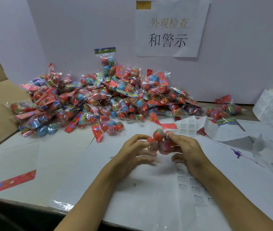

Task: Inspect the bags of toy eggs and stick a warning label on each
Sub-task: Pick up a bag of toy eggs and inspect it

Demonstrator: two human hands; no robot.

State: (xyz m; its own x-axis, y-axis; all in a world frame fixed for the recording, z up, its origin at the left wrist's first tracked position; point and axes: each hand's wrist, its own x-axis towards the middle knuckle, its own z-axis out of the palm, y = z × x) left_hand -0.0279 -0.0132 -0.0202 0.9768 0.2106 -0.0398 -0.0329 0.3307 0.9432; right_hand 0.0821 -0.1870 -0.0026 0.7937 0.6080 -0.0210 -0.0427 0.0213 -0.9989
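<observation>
Most of the work looks to be ahead: a large heap of bagged toy eggs [99,99] lies against the back wall of the tabletop [62,157], and whether any carry labels cannot be told. A few more bags [222,109] lie apart to the right, near a roll of warning labels [272,105]. Label sheets [192,185] lie under the right forearm. One bag of toy eggs [161,142], blurred, with red eggs in clear film, is held above the tabletop between both hands; the left hand [135,152] and right hand [185,147] each grip it with curled fingers, apparently inspecting it.
</observation>
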